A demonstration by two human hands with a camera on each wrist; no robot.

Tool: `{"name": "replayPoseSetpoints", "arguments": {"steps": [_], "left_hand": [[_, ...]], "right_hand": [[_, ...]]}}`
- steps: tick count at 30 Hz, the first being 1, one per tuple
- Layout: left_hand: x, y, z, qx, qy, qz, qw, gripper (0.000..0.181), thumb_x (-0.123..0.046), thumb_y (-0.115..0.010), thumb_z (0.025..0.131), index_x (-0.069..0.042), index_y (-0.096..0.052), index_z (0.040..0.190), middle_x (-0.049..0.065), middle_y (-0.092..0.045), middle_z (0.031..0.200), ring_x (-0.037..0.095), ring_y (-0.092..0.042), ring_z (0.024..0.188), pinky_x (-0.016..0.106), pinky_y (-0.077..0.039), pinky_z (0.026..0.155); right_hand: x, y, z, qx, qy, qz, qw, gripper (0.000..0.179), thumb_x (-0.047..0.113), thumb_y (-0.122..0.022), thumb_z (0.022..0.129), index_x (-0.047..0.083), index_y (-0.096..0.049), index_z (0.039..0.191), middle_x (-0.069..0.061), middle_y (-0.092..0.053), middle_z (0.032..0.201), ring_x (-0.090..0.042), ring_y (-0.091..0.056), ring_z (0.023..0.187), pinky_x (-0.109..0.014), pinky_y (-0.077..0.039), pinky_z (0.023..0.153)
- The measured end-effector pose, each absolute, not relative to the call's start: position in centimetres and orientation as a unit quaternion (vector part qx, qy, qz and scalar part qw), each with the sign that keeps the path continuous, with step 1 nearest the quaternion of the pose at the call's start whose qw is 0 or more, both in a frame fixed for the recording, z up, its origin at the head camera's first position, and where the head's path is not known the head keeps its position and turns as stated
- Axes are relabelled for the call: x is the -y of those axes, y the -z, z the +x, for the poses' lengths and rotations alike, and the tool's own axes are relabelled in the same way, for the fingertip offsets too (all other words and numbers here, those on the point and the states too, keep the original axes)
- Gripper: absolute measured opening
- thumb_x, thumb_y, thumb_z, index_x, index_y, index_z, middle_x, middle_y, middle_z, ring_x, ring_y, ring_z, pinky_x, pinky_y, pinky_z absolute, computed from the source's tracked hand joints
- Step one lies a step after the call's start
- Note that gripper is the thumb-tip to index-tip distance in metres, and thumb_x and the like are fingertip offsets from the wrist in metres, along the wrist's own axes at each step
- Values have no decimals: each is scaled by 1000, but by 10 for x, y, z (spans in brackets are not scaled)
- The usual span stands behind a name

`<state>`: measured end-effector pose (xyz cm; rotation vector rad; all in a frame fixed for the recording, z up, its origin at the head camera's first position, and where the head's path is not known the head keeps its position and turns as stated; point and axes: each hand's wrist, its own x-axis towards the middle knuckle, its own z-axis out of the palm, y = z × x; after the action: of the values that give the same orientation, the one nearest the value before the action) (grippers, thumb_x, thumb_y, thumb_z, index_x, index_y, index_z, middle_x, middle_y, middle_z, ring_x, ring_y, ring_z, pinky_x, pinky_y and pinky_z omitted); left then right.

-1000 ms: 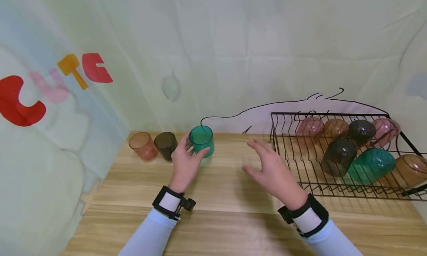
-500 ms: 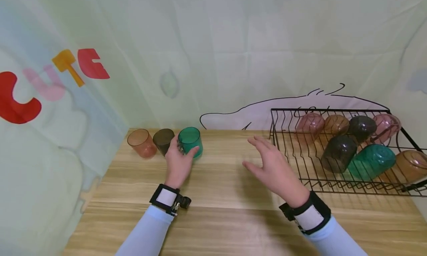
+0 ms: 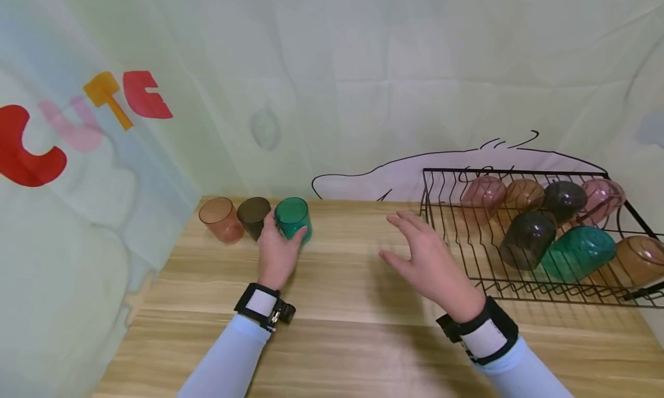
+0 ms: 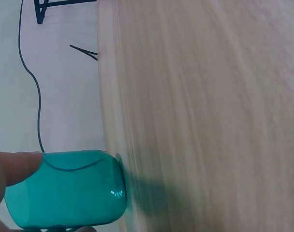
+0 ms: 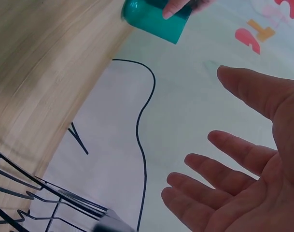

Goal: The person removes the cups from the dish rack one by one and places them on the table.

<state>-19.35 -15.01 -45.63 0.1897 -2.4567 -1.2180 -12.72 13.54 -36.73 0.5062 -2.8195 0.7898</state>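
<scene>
My left hand (image 3: pixel 278 251) grips a green tumbler (image 3: pixel 293 209) between thumb and fingers. It stands upright at the right end of a short row, beside a dark grey tumbler (image 3: pixel 252 216) and a pinkish-orange tumbler (image 3: pixel 221 219). In the left wrist view the green tumbler (image 4: pixel 72 191) has its base against the tabletop; most fingers are hidden behind it. My right hand (image 3: pixel 427 265) is held over the table, left of the wire rack, holding nothing. The right wrist view shows its fingers (image 5: pixel 219 179) spread and relaxed.
A black wire rack (image 3: pixel 513 171) stands on the right of the wooden table (image 3: pixel 342 346). Several pink, amber, dark and green tumblers lie upside down or tilted in it, among them another green one (image 3: pixel 581 249). A printed cloth (image 3: pixel 353 98) hangs behind the table.
My left hand has moved left with the green tumbler, bringing it next to the dark grey one and down onto the table. The right hand has stayed nearly still.
</scene>
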Motion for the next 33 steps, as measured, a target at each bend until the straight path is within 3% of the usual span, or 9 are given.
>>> {"name": "replayPoseSetpoints", "arguments": {"steps": [8,17,22,27,33], "left_hand": [[150,457,-186,880,443,85,149,86,-28,-78,75,3,-30,139,24,-48,133,35,-48,123,49,-39,103],[144,450,-160,876,464,101,79,104,-38,-75,77,5,-10,145,31,-29,145,38,-34,134,49,-33,109],[118,430,-141,872,484,68,40,110,-40,-74,77,-1,0,148,27,-15,151,37,-22,140,50,-26,112],[96,413,-136,886,462,-3,41,100,-43,-71,79,-10,-9,150,15,-18,154,30,-25,140,50,-28,112],[85,405,-136,898,419,-95,94,82,-45,-68,82,-19,-26,147,5,-27,152,21,-28,140,47,-32,110]], "right_hand": [[-149,354,-127,953,-236,174,79,64,40,-71,81,13,-50,134,-15,-42,144,-33,-42,131,-50,-39,104],[-167,341,-138,961,-198,181,62,60,38,-71,81,9,-52,131,-15,-46,140,-34,-44,128,-50,-41,101],[-180,335,-151,967,-180,173,50,57,37,-70,82,8,-53,129,-16,-50,135,-34,-50,123,-49,-44,98],[-201,331,-175,976,-142,153,68,55,31,-72,81,5,-55,126,-18,-54,130,-37,-52,118,-53,-45,94],[-225,334,-194,989,-65,116,66,58,21,-78,73,11,-58,126,-26,-42,140,-49,-35,128,-70,-26,100]]}}
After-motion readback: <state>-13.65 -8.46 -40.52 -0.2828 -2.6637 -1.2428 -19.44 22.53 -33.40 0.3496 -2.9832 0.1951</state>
